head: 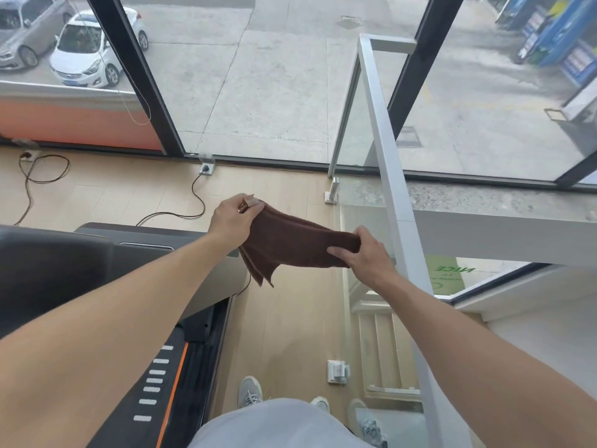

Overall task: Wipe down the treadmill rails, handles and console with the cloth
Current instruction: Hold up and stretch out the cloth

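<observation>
Both hands, left hand (231, 218) and right hand (363, 253), pinch the brown cloth (284, 244) beside the treadmill (97, 253). It looks like getting ready; next, wiping must start.

I see open wood floor (284, 318) ahead of me; the treadmill (97, 270) blocks my left, the glass railing (387, 189) walls off my right, and a power cord (197, 202) trails by the window

Glass railing w/ white handrail (386, 150) at right, black power cord (197, 202) plugged into floor socket (206, 169), two cars (87, 50) outside window, stairs (384, 344) below.
</observation>
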The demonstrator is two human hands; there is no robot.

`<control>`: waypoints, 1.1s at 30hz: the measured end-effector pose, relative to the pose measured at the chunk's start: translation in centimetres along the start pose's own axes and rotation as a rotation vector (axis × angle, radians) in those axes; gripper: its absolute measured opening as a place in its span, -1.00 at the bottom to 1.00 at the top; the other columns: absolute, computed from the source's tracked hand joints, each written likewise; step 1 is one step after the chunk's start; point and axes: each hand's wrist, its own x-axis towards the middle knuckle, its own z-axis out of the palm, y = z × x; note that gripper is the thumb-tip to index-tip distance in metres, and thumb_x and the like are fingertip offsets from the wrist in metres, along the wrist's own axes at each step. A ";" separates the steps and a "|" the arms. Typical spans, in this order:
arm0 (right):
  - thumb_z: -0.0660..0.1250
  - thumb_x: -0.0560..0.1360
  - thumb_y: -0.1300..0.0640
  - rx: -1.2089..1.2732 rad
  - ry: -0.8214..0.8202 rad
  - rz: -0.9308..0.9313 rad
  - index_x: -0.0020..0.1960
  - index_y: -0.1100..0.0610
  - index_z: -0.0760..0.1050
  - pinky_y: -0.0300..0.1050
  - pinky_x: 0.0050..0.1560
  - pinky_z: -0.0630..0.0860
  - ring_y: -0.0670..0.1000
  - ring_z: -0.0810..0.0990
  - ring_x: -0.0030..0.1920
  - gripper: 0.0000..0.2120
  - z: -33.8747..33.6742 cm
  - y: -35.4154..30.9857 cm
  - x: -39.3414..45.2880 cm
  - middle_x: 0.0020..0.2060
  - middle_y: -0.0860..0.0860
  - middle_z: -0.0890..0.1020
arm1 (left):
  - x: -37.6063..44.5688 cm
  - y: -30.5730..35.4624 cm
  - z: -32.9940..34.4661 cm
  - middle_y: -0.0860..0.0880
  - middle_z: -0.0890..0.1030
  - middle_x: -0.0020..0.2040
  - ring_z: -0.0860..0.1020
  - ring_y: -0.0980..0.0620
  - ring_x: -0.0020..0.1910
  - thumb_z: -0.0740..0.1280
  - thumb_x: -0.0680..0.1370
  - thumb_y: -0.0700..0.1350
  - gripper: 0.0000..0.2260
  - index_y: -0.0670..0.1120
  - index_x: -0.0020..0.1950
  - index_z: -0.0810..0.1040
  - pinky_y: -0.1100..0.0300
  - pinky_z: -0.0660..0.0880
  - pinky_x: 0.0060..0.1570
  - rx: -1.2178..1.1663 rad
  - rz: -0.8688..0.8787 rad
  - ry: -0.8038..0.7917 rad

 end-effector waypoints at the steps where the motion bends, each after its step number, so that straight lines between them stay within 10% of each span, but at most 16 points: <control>1: 0.53 0.48 -0.08 -0.009 0.002 0.024 0.00 0.05 0.36 -0.07 -0.14 0.50 0.01 0.60 -0.09 -0.62 -0.6 0.1 -0.1 -0.10 -0.03 0.60 | 0.0 0.6 0.5 0.08 0.61 0.00 0.52 0.01 0.06 0.32 0.64 0.07 -0.83 0.00 -0.01 0.59 0.14 0.35 -0.02 -0.002 0.030 -0.002; 11: 0.36 0.62 0.26 0.687 0.379 0.024 0.16 0.01 0.41 -0.14 0.00 0.60 -0.01 0.65 -0.02 -0.77 -9.9 -0.7 -2.5 0.01 0.04 0.66 | -0.7 7.4 7.3 0.11 0.42 -0.25 0.39 0.19 -0.27 0.21 0.69 0.01 -0.76 0.02 -0.17 0.38 0.39 0.31 -0.31 -0.111 0.181 -0.034; 20: 0.43 0.50 0.30 0.620 0.565 -0.072 0.08 -0.04 0.55 -0.10 -0.07 0.57 -0.03 0.65 -0.10 -0.71 -20.5 1.8 -4.5 -0.05 0.02 0.72 | -2.4 12.3 14.1 0.19 0.55 -0.12 0.49 0.27 -0.14 0.31 0.66 0.03 -0.84 -0.01 -0.03 0.57 0.42 0.33 -0.13 -0.163 0.258 -0.252; 27: 0.48 0.48 0.26 0.397 0.437 0.204 0.07 0.05 0.55 -0.04 0.00 0.63 0.01 0.67 -0.02 -0.77 -20.6 6.0 2.0 -0.03 0.00 0.68 | 0.9 11.5 18.4 0.12 0.49 -0.24 0.43 0.06 -0.19 0.30 0.65 -0.01 -0.77 0.00 -0.19 0.47 0.16 0.32 -0.21 -0.188 0.129 -0.228; 33: 0.49 0.49 0.34 0.368 0.406 0.282 0.03 0.02 0.57 -0.10 -0.15 0.60 0.05 0.69 -0.03 -0.74 -18.3 7.2 8.5 -0.02 0.05 0.70 | 7.9 10.2 21.0 0.06 0.53 0.30 0.45 0.05 0.23 0.24 0.70 -0.07 -0.70 -0.07 0.42 0.51 0.23 0.37 0.18 -0.162 -0.083 -0.243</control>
